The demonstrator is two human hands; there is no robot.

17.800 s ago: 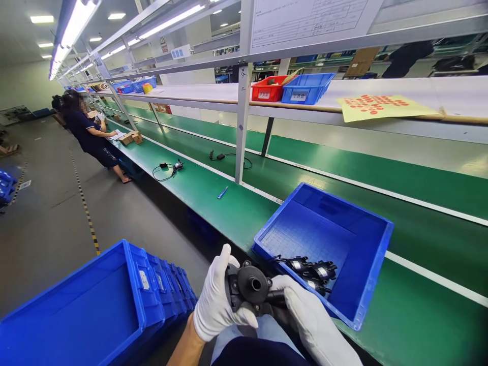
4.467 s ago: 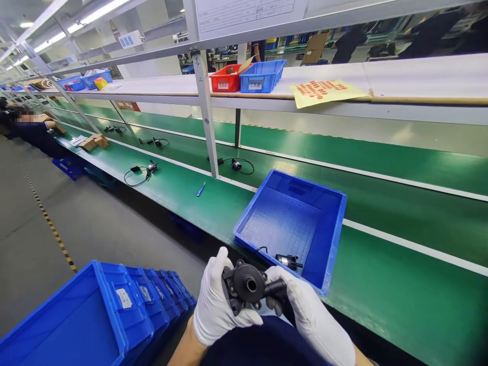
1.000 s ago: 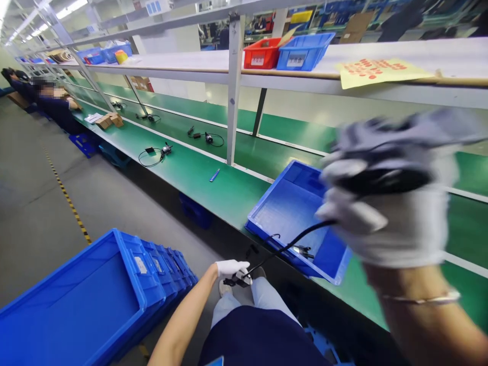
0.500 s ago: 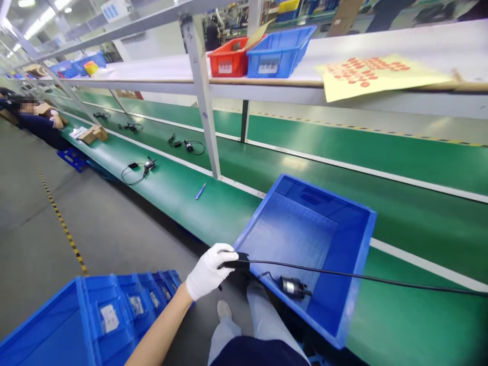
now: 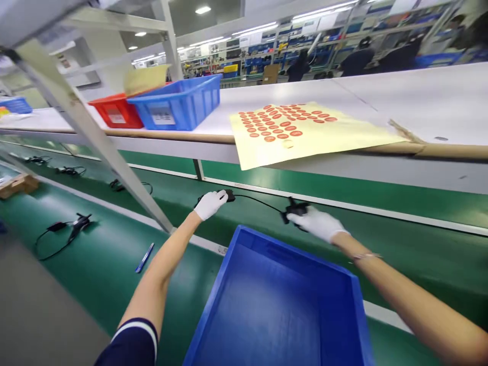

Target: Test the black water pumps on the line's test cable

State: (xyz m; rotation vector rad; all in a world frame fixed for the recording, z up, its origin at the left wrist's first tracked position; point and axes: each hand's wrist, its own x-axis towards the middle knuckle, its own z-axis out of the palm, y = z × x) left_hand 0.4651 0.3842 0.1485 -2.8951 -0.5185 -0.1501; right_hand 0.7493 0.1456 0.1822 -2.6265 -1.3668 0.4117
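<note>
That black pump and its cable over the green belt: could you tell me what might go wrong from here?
The cable hangs slack between the left hand, on the plug, and the right hand, on the pump, so it could tangle. Both arms reach over the blue bin, which a forearm could nudge.

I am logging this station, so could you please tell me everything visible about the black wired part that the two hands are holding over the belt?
The black wired part is a small dark body, seemingly plastic, with a thin black cable running left to a small black block. The right hand grips the body; the left hand holds the block. It lies low over the far green belt, beyond the blue bin. Finer detail is too small to tell.
</note>
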